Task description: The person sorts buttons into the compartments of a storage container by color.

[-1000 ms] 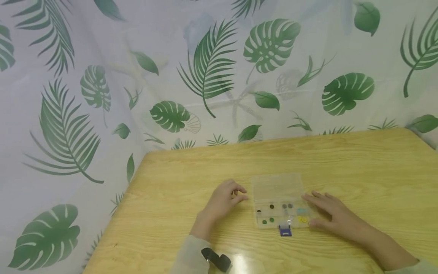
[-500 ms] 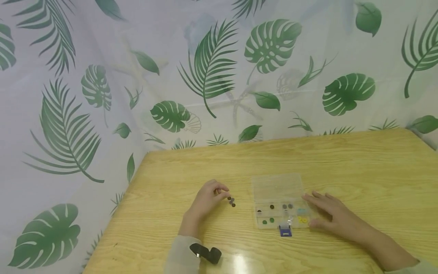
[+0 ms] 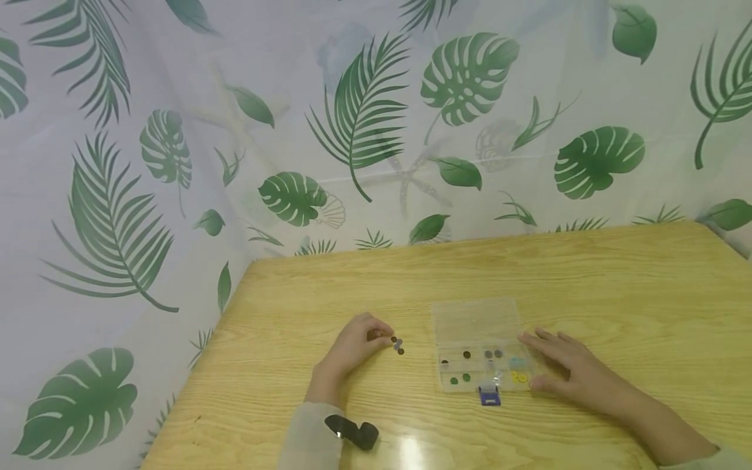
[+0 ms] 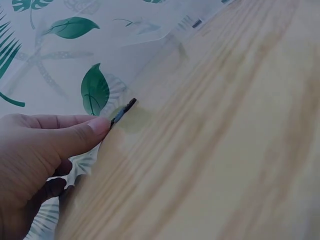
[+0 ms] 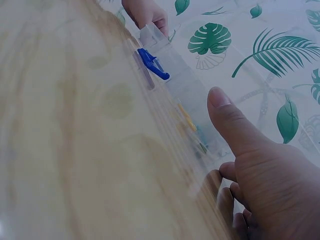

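On the table lies a small cluster of dark and grey button-like discs [image 3: 401, 351]. My left hand [image 3: 356, 344] is at its near side, thumb and forefinger pinching at the closest dark disc; in the left wrist view the dark discs [image 4: 127, 109] stick out just past the thumb tip. To the right stands a clear plastic compartment box [image 3: 472, 391], lid [image 3: 474, 320] laid back, with a blue latch [image 3: 489, 396] in front. Inside are dark, green [image 3: 467, 377], grey and yellow discs [image 3: 519, 376]. My right hand [image 3: 578, 375] rests at the box's right edge, fingers extended, holding nothing.
The wood-grain table [image 3: 329, 281] meets a leaf-printed cloth [image 3: 376, 130] at its back and left edges. A black strap with a small device [image 3: 352, 431] is on the left wrist.
My left hand has moved left from beside the box to the loose discs, which came into view. Its thumb and forefinger then drew together. The right hand and box stayed put.
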Motion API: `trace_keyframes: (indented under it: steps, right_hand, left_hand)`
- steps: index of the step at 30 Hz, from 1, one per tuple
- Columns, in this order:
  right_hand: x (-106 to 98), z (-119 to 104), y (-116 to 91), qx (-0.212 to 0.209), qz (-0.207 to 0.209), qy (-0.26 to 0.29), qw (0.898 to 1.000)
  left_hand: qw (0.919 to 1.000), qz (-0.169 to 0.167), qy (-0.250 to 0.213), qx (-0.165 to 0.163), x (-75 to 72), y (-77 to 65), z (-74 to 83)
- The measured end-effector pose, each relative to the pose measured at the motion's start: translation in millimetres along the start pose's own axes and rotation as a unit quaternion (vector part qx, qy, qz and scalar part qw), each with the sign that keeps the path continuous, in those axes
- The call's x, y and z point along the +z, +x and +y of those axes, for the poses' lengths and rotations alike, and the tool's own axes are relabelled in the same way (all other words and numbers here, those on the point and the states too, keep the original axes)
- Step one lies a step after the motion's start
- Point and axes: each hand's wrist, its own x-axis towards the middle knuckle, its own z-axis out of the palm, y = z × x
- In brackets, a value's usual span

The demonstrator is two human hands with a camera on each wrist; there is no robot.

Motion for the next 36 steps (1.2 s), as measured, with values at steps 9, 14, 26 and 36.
trace_keyframes:
  steps: [9,14,26,36]
  right_hand:
    - [-0.1,0.2,-0.2,-0.004,0.001,0.003,1.000]
    - [0.0,0.9,0.2,0.002,-0.001,0.003,1.000]
    - [0.4,1.1,-0.2,0.012,0.000,-0.002,1.000]
    - [1.2,2.0,-0.4,0.008,0.001,-0.009,1.000]
  left_hand:
    - [0.9998,0.003,0.021,0.000,3.0,2.4,-1.9]
    - [0.9983,0.012,0.055,0.017,2.3,1.8,1.1]
    - [0.9977,0.006,0.044,0.051,7.5,4.7,1.4]
    - [0.9972,-0.019,0.008,0.072,8.4,0.9,3.2]
